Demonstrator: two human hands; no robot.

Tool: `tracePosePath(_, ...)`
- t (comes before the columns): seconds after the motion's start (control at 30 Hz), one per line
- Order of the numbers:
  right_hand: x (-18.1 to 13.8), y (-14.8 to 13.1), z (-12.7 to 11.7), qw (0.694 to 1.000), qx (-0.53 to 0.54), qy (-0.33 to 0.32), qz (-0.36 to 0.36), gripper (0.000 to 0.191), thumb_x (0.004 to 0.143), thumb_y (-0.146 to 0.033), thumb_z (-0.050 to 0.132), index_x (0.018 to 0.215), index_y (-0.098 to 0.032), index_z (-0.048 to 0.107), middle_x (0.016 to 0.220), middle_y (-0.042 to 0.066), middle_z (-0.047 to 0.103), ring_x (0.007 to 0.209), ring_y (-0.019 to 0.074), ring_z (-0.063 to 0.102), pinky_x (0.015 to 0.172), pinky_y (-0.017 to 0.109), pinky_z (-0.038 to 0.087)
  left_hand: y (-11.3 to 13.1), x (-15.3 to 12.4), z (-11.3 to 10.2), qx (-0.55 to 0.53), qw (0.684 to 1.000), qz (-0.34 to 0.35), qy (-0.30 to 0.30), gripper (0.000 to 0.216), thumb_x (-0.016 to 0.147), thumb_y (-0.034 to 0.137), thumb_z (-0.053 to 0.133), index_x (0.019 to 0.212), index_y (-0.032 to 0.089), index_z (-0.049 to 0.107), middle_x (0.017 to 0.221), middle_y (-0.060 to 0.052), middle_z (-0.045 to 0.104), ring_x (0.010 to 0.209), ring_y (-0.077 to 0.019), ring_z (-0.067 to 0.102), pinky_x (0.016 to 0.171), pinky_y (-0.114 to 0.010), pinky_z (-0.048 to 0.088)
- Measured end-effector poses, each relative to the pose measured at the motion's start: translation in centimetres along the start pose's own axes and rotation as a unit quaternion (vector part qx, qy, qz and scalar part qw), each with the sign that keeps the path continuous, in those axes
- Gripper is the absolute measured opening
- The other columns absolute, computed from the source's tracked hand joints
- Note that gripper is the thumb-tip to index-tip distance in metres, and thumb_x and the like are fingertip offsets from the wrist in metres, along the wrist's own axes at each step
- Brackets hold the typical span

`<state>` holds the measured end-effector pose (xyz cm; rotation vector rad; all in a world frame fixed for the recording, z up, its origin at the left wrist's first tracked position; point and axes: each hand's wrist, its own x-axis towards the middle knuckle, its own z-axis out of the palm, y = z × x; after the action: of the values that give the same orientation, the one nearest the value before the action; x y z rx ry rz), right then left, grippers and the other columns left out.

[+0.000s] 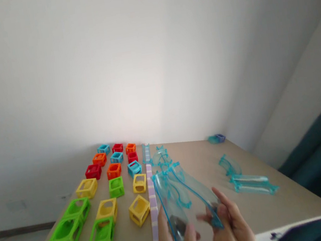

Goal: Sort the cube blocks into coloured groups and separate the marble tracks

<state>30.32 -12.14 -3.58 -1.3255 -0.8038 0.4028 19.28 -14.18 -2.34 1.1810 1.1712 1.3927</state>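
Observation:
My left hand [174, 239] is closed around the near end of a clear blue track piece [168, 202] that rises away from me. My right hand [232, 228] pinches the near end of a second clear blue curved track piece [193, 190] beside it. Both pieces are held just above the near edge of the beige table [202, 158]. More clear blue track pieces [160, 157] lie on the table behind the held ones.
Several hollow blocks, green [67, 231], yellow [139, 209], orange, red [93, 171] and blue, stand in rows on the left half. A lilac strip [151, 194] runs down the middle. Loose blue track pieces [253, 184] lie at right, and a small piece [216, 138] sits by the wall.

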Motion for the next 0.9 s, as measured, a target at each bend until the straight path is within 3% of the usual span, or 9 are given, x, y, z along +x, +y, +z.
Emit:
tracePosePath(0.07, 3.6, 0.5, 0.6, 0.998, -0.056, 0.019, -0.036, 0.045, 0.091, -0.042, 0.044, 0.123, -0.015, 0.059, 0.108, 0.011, 0.063, 0.077, 0.0199, 0.070, 0.072, 0.033, 0.053, 0.4, 1.1, -0.6, 0.026, 1.000, 0.005, 0.011, 0.069, 0.091, 0.049, 0.043, 0.147, 0.016, 0.021, 0.080, -0.009, 0.070, 0.060, -0.0182, 0.068, 0.049, -0.024, 0.052)
tracePosePath(0.17, 9.0, 2.1, 1.6, 0.977, -0.199, 0.007, -0.083, 0.047, 0.090, -0.030, 0.032, 0.114, -0.006, 0.064, 0.098, 0.017, 0.063, 0.081, 0.0236, 0.067, 0.075, 0.036, 0.052, 0.9, 3.2, -1.1, 0.203, 0.979, 0.033, 0.010, 0.065, 0.092, 0.035, 0.039, 0.148, 0.010, 0.018, 0.097, -0.015, 0.070, 0.078, -0.0212, 0.071, 0.064, -0.026, 0.054)
tracePosePath(0.27, 12.1, 4.2, 2.5, 0.939, -0.317, -0.029, -0.126, 0.049, 0.088, -0.024, 0.028, 0.109, -0.002, 0.066, 0.092, 0.022, 0.064, 0.087, 0.0291, 0.064, 0.081, 0.040, 0.049, 1.1, 5.0, -0.8, 0.428, 0.901, 0.046, -0.044, 0.062, 0.090, 0.016, 0.035, 0.147, 0.000, 0.017, 0.108, -0.022, 0.068, 0.096, -0.0248, 0.068, 0.080, -0.031, 0.050)
tracePosePath(0.4, 12.2, 5.2, 2.6, 0.921, -0.339, -0.095, -0.166, 0.041, 0.087, -0.024, 0.036, 0.107, -0.008, 0.068, 0.098, 0.019, 0.066, 0.091, 0.0275, 0.063, 0.084, 0.036, 0.048, 0.7, 5.9, 0.1, 0.552, 0.830, 0.043, -0.064, 0.062, 0.087, 0.007, 0.035, 0.146, -0.002, 0.020, 0.109, -0.023, 0.067, 0.098, -0.0256, 0.066, 0.081, -0.032, 0.048)
tracePosePath(0.5, 12.5, 4.4, 0.9, 0.870, -0.417, -0.107, -0.240, 0.036, 0.088, -0.030, 0.044, 0.110, -0.014, 0.068, 0.106, 0.017, 0.063, 0.099, 0.0282, 0.059, 0.090, 0.040, 0.044, 0.2, 5.9, 0.3, 0.583, 0.809, 0.041, -0.056, 0.057, 0.089, 0.008, 0.035, 0.145, -0.002, 0.025, 0.106, -0.022, 0.067, 0.096, -0.0242, 0.066, 0.080, -0.031, 0.049)
tracePosePath(0.6, 14.8, 3.7, -2.0, 0.791, -0.552, -0.012, -0.264, 0.038, 0.086, -0.038, 0.052, 0.117, -0.022, 0.065, 0.123, 0.018, 0.055, 0.114, 0.0366, 0.050, 0.095, 0.055, 0.035, -0.2, 5.7, 0.2, 0.603, 0.794, 0.053, -0.051, 0.054, 0.090, 0.010, 0.039, 0.143, 0.001, 0.034, 0.107, -0.021, 0.066, 0.095, -0.0252, 0.065, 0.080, -0.033, 0.050)
tracePosePath(0.7, 18.4, 3.9, -4.9, 0.736, -0.647, -0.003, -0.199, 0.054, 0.081, -0.053, 0.055, 0.127, -0.025, 0.059, 0.124, 0.022, 0.055, 0.113, 0.0422, 0.052, 0.091, 0.067, 0.028, -0.7, 5.4, 0.1, 0.609, 0.787, 0.091, -0.030, 0.051, 0.089, 0.014, 0.041, 0.139, 0.004, 0.043, 0.110, -0.022, 0.064, 0.096, -0.0287, 0.064, 0.081, -0.039, 0.051)
tracePosePath(0.8, 21.1, 4.4, -6.5, 0.752, -0.641, -0.109, -0.108, 0.054, 0.083, -0.057, 0.046, 0.125, -0.026, 0.060, 0.107, 0.018, 0.068, 0.098, 0.0380, 0.063, 0.089, 0.067, 0.029, -1.2, 4.6, 0.0, 0.574, 0.807, 0.139, 0.017, 0.048, 0.087, 0.019, 0.045, 0.133, 0.007, 0.053, 0.116, -0.023, 0.061, 0.101, -0.0328, 0.061, 0.086, -0.045, 0.050)
tracePosePath(0.9, 22.6, 4.8, -6.7, 0.766, -0.626, -0.134, -0.067, 0.046, 0.083, -0.055, 0.045, 0.100, -0.021, 0.071, 0.089, 0.015, 0.072, 0.092, 0.0363, 0.066, 0.091, 0.065, 0.029, -1.8, 2.1, -0.4, 0.449, 0.871, 0.193, 0.036, 0.040, 0.086, 0.018, 0.048, 0.124, 0.018, 0.060, 0.124, -0.018, 0.058, 0.114, -0.0324, 0.055, 0.097, -0.048, 0.046)
